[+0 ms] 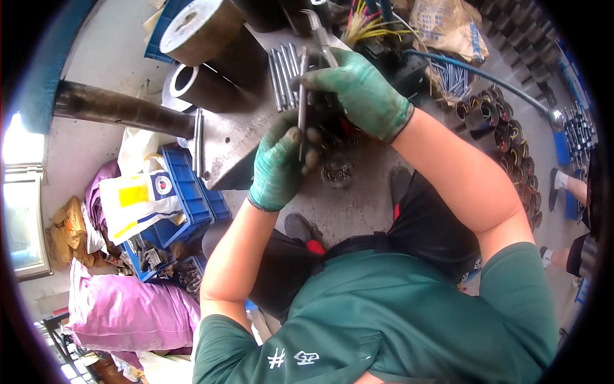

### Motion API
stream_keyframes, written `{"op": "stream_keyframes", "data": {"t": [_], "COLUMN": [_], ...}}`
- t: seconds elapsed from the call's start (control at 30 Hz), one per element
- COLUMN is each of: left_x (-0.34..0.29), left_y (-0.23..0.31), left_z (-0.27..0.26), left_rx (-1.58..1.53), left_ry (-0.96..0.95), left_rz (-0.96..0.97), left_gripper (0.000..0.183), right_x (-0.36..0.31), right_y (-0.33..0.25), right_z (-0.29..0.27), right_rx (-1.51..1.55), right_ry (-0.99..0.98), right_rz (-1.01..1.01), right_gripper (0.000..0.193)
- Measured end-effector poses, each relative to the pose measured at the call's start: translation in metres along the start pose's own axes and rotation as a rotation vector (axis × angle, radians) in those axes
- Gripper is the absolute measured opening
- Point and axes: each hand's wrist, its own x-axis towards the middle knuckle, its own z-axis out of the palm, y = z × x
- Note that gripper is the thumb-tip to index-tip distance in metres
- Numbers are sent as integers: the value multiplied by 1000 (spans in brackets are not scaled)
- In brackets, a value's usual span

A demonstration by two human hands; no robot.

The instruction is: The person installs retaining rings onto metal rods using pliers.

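Note:
Upright in front of me is a slim metal rod, its lower part pinched in my left hand, which wears a green-coated glove. My right hand, gloved the same way, is closed around a metal caliper whose jaws point up and away. The right thumb and fingertips meet the rod near its upper half. Just beyond it, several similar rods lie side by side on the grey metal bench. Dark shadow and the gloves hide part of the rod and the caliper's lower end.
Thick steel cylinders stand and lie at the bench's left, beside a long dark bar. Blue crates and a purple sack fill the left floor. A blue hose arcs at right, near stacked metal rings. Another person's legs show far right.

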Motion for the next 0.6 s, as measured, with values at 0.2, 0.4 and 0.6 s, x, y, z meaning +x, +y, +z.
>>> {"op": "stream_keyframes", "data": {"t": [0.2, 0.4, 0.6], "left_x": [14, 54, 66], "left_y": [-63, -211, -334], "left_z": [-19, -97, -218], "left_rx": [-7, 1328, 2012], "left_ry": [-102, -270, -216], "left_rz": [-241, -326, -339], "left_gripper": [69, 25, 23], "right_x": [2, -13, -11], "right_y": [-17, -29, -25], "right_z": [-25, -54, -44], "right_rx": [-513, -637, -617], "right_ry": [95, 107, 46], "right_rz": [-545, -529, -495], "right_gripper": [30, 30, 30]}}
